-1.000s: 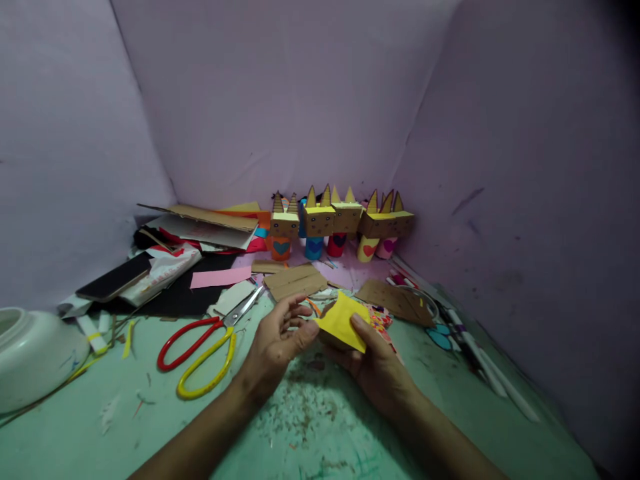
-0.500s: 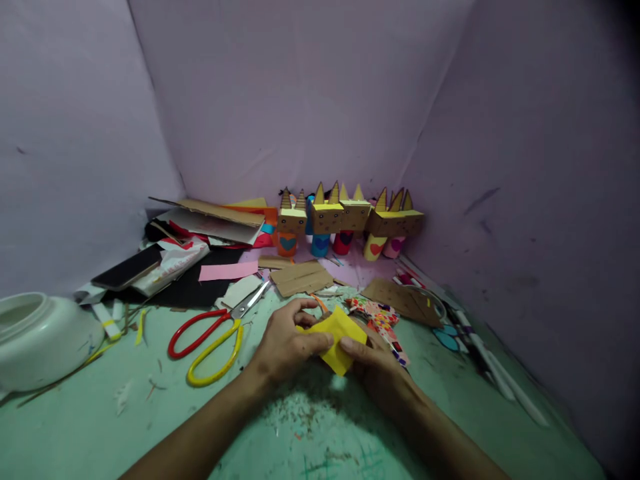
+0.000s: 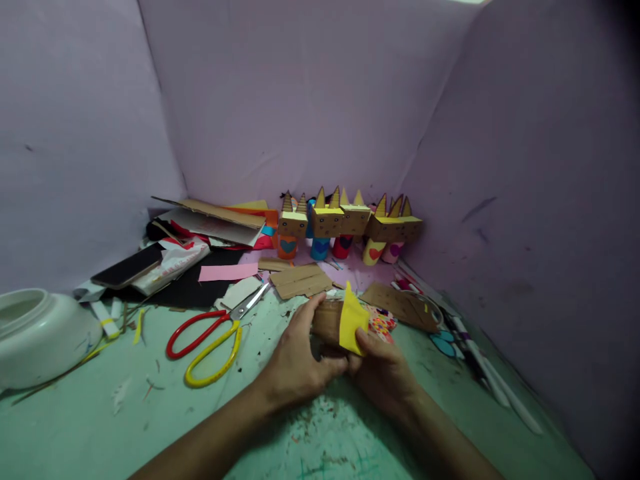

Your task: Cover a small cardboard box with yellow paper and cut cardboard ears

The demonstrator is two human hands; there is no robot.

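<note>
Between my hands is a small brown cardboard box (image 3: 327, 323), with a yellow paper piece (image 3: 353, 323) over its right end. My left hand (image 3: 299, 357) wraps the box from the left, fingers on top and thumb below. My right hand (image 3: 383, 367) holds the right end, its thumb pressed on the yellow paper; its other fingers are mostly hidden. Behind my right hand lies a patterned floral piece (image 3: 383, 321), partly covered. Scissors (image 3: 220, 340) with one red and one yellow handle lie open left of my left hand.
Several cardboard figures with pointed ears (image 3: 327, 220) stand at the back. Left are a white pot (image 3: 45, 340), a phone (image 3: 127, 265), a pink paper strip (image 3: 229, 272) and stacked cardboard (image 3: 215, 212). Cardboard pieces (image 3: 301, 280) lie ahead; pens (image 3: 493, 373) line the right wall.
The box has turned, so its brown side now shows left of the yellow paper. My left thumb has come off the paper and moved under the box.
</note>
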